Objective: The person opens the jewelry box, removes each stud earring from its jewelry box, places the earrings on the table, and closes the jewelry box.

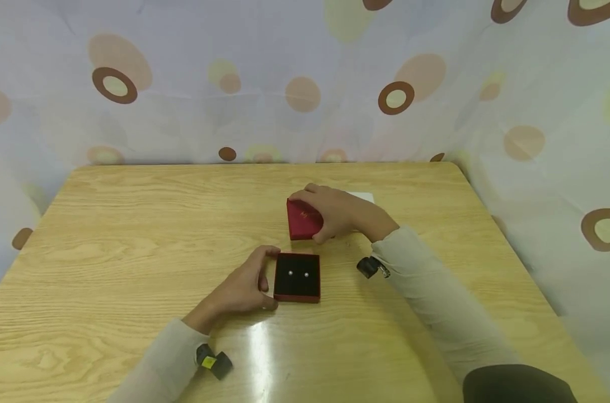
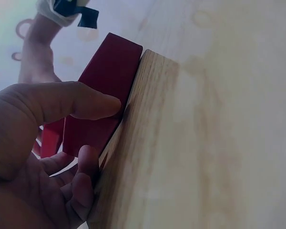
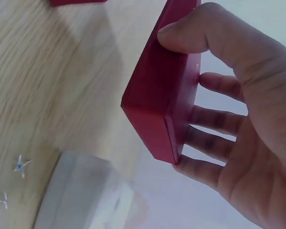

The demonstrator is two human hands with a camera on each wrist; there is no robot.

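Note:
A small red jewellery box base (image 1: 297, 299) with a black insert lies on the table in the head view. Two pearl stud earrings (image 1: 306, 275) sit side by side in the insert. My left hand (image 1: 244, 285) holds the base from its left, thumb at the near side and index finger at the far corner; in the left wrist view the thumb presses the red wall (image 2: 105, 71). Farther back, my right hand (image 1: 337, 210) grips the red box lid (image 1: 301, 221), which has gold lettering on top. The right wrist view has this lid (image 3: 152, 86) tilted between thumb and fingers.
Behind the right hand, a white object (image 1: 362, 196) lies partly hidden. Two small silvery pieces, one a cross-shaped piece (image 3: 21, 166), lie on the wooden table (image 1: 149, 235) near it. A patterned cloth (image 1: 264, 112) hangs behind the table's back edge.

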